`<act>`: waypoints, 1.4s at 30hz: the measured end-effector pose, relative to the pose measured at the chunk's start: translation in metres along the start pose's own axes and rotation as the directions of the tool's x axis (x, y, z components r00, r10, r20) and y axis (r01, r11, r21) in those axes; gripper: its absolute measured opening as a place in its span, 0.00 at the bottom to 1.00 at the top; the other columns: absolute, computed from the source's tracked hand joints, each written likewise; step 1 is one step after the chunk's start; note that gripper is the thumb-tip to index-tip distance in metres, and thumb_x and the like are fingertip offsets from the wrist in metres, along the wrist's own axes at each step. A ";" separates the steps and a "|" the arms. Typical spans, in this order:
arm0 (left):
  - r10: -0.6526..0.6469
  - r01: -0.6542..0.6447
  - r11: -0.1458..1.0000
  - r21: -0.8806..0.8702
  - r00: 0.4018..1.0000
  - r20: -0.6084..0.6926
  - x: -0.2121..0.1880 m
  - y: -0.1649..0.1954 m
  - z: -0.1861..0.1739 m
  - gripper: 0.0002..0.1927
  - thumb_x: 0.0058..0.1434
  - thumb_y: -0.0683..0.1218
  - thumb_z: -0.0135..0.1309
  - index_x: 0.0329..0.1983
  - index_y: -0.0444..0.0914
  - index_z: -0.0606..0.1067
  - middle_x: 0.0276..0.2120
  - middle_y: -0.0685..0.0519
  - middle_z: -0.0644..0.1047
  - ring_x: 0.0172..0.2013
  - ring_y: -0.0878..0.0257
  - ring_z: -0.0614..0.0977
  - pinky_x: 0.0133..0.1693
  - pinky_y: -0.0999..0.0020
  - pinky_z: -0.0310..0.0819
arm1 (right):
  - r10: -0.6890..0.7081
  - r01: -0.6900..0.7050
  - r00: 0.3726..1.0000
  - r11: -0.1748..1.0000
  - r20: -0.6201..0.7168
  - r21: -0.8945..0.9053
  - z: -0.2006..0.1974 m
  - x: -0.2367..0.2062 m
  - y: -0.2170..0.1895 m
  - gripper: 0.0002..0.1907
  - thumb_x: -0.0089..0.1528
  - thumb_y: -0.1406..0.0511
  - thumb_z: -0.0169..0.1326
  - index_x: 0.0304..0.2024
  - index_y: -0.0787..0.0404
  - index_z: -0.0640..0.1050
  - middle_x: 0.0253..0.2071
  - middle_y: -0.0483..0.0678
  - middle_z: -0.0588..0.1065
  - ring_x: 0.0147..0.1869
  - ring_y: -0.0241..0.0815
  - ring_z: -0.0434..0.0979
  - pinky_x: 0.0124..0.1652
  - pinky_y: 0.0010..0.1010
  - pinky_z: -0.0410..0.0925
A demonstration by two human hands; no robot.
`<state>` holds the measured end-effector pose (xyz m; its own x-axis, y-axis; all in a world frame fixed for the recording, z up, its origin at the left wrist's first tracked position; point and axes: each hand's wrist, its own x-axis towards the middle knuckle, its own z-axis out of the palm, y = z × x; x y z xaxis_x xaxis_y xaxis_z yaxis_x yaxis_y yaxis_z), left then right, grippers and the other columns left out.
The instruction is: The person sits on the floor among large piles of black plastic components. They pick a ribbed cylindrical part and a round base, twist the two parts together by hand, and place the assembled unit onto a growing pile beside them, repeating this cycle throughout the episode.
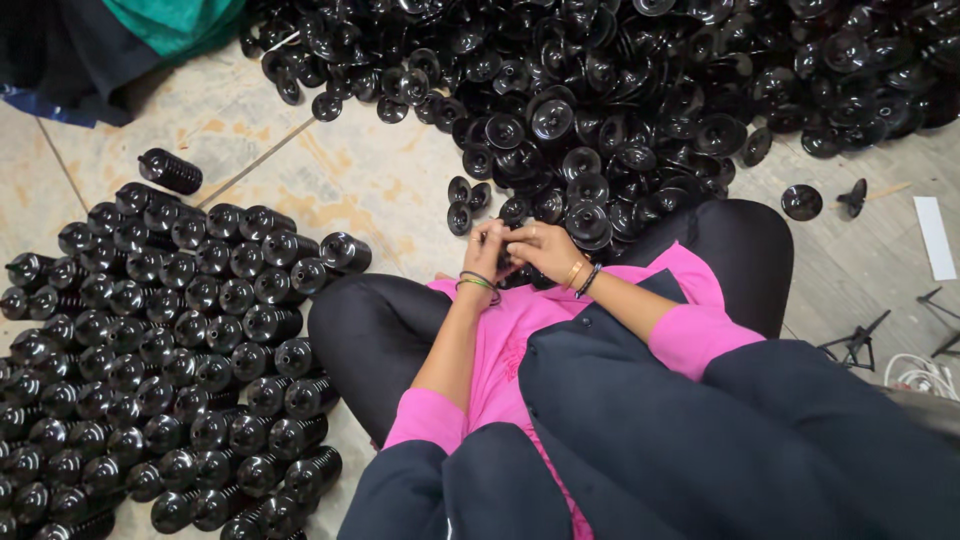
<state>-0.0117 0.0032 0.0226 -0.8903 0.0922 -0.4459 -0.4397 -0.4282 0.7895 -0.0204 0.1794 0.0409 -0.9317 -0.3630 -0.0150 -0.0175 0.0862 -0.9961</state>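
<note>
My left hand and my right hand meet above my lap, fingers pinched together around small black plastic discs that are mostly hidden between them. Both wrists wear bangles. A big heap of loose black round discs lies on the floor just beyond my hands. To my left stand many stacked black disc columns, packed side by side.
I sit cross-legged on a tiled floor in pink and dark clothing. A lone stack lies apart at upper left. Green and dark cloth is at the top left. A white strip and small black stands lie right.
</note>
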 end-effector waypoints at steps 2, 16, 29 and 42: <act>0.170 -0.186 0.954 0.234 0.982 0.084 -0.006 -0.007 -0.002 0.21 0.66 0.54 0.58 0.57 0.41 0.70 0.41 0.53 0.76 0.34 0.65 0.78 0.35 0.67 0.76 | 0.243 -0.253 0.967 0.918 0.071 0.306 0.003 0.002 0.001 0.10 0.66 0.65 0.57 0.47 0.63 0.81 0.39 0.48 0.80 0.37 0.33 0.80 0.40 0.26 0.75; -0.005 -0.202 0.896 -0.395 0.886 -0.463 0.012 0.079 -0.054 0.20 0.58 0.54 0.66 0.49 0.50 0.70 0.38 0.55 0.75 0.35 0.61 0.77 0.35 0.58 0.73 | -0.363 0.476 0.841 0.149 0.400 -0.867 0.072 0.108 -0.058 0.05 0.54 0.66 0.58 0.30 0.60 0.83 0.45 0.45 0.79 0.52 0.49 0.78 0.49 0.44 0.70; -0.084 0.001 0.895 -0.445 0.982 -0.167 0.030 0.064 -0.045 0.19 0.61 0.56 0.60 0.50 0.48 0.70 0.43 0.54 0.78 0.43 0.59 0.82 0.44 0.50 0.82 | 0.286 -0.161 0.948 0.813 -0.143 0.559 0.036 0.074 -0.017 0.20 0.62 0.68 0.56 0.58 0.57 0.74 0.41 0.43 0.79 0.39 0.31 0.79 0.36 0.23 0.74; -0.038 0.044 0.958 -0.284 0.999 0.027 0.023 0.056 -0.045 0.18 0.61 0.52 0.61 0.52 0.47 0.72 0.42 0.54 0.78 0.39 0.61 0.82 0.39 0.58 0.82 | -0.166 0.166 0.986 0.986 -0.005 0.021 0.034 0.058 -0.025 0.16 0.66 0.68 0.57 0.57 0.64 0.79 0.44 0.48 0.79 0.42 0.36 0.77 0.42 0.26 0.72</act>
<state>-0.0512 -0.0588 0.0380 -0.8759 0.1326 -0.4640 -0.4268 -0.6613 0.6168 -0.0619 0.1249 0.0624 -0.9178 -0.3672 0.1511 -0.1644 0.0050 -0.9864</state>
